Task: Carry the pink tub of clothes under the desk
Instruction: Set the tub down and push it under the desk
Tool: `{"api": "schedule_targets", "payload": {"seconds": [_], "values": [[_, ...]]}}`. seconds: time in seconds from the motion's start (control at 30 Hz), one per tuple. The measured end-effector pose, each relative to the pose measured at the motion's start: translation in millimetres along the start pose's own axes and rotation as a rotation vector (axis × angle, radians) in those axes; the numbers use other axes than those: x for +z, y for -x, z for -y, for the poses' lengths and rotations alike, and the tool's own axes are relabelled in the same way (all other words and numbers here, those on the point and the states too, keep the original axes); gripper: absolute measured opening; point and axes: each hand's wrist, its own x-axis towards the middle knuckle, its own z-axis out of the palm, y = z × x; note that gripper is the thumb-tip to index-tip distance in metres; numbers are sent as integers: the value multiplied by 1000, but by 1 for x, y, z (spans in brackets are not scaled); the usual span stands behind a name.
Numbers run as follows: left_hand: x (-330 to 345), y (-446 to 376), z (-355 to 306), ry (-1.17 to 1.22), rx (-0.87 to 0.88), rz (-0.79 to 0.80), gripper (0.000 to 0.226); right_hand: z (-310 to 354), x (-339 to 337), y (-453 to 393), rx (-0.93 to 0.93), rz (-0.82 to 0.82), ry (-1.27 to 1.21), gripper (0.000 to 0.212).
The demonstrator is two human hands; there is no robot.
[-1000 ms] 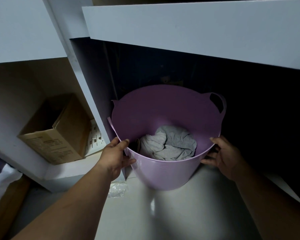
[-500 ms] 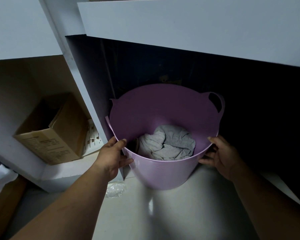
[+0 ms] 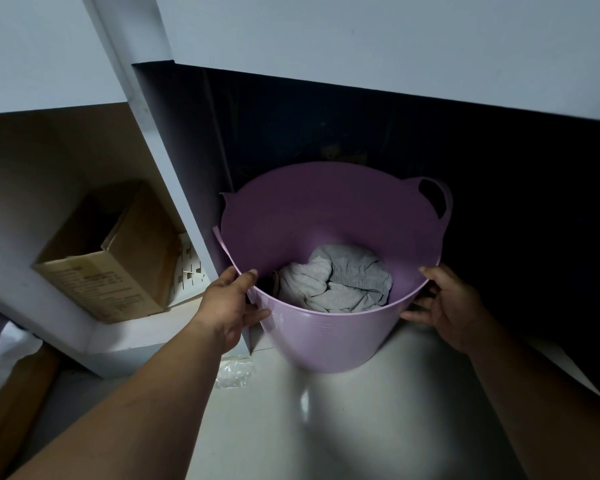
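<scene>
The pink tub [image 3: 326, 337] stands on the pale floor, its far half in the dark space under the white desk [image 3: 395, 46]. Crumpled grey clothes [image 3: 336, 278] lie at its bottom. My left hand [image 3: 229, 303] grips the near left rim, thumb over the edge. My right hand [image 3: 447, 303] presses against the near right side just below the rim, fingers spread on the wall. A loop handle [image 3: 437, 199] sticks up at the tub's far right.
The desk's white side panel [image 3: 174, 188] runs down right beside the tub's left edge. Left of it, a shelf holds an open cardboard box [image 3: 118, 261]. A scrap of clear plastic [image 3: 232, 374] lies on the floor by the panel's foot.
The tub and both hands have barely shifted; the view has moved slightly, and the tub sits about where it was under the desk edge.
</scene>
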Motion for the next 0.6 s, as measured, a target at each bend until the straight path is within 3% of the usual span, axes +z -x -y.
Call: {"api": "schedule_targets", "payload": {"seconds": [0.1, 0.47, 0.6], "values": [[0, -2, -2, 6, -3, -3, 16, 1, 2, -1, 1, 10, 1, 23], [1, -7, -2, 72, -29, -31, 49, -2, 3, -4, 9, -13, -27, 16], [3, -14, -5, 60, -18, -45, 46, -1, 7, -6, 24, -24, -38, 15]]}}
